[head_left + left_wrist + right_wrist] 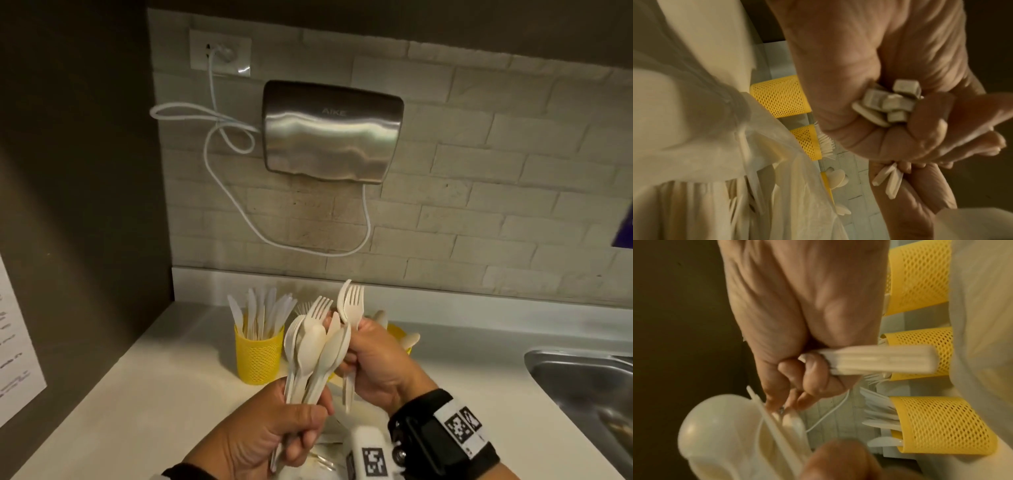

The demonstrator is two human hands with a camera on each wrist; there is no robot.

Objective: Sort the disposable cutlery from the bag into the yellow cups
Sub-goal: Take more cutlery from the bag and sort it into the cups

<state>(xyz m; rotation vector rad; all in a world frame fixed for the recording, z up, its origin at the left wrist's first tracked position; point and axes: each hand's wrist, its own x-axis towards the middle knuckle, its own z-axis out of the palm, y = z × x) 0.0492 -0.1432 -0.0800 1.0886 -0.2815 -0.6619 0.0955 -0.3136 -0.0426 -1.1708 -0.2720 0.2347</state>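
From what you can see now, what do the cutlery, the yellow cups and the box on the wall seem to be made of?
The cutlery bundle: probably plastic or a bioplastic, matte cream-white, thin with moulded ribbed handles. The yellow cup with knives: likely plastic mesh, though painted metal is possible; it has a regular diamond perforation and a solid rim. The wall box: brushed metal, likely stainless steel, with soft streaky reflections.

Black wristbands bearing white square-patterned marker tags.
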